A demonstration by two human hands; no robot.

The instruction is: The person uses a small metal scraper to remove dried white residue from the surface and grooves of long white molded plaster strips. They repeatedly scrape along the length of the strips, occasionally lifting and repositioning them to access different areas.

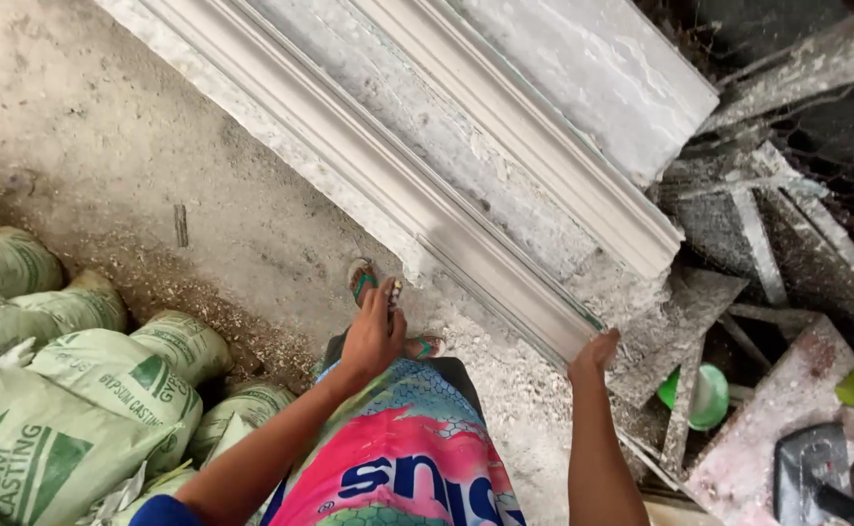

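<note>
Head view looked straight down — the right hand (pixel 594 353) had reached out to the near end of a long white moulding (pixel 466 209), fingers hooked under its lower edge at the corner. Whether those fingers were fully closed on the plaster, I could not tell; only the knuckles and thumb showed, pressed against the edge. From that grip the moulding ran away up and to the left, lying across a rough bench with a second white slab (pixel 592 68) beside it on the far side.

The left hand (pixel 373 336) hung loose near the person's knee, well apart from the moulding, pinching something small (pixel 395 289) between thumb and fingers — too tiny to make out. Below it, sandalled feet (pixel 363 281) stood on a dusty floor (pixel 105 146).

Further left of that hand lay stacked green-printed sacks (pixel 76 399). Right of the grip, under the bench, sat a green tub (pixel 704 396) among plaster-crusted frames.

As for progress — the moulding appeared cast and resting in place, one end taken in hand, not yet lifted clear.
</note>
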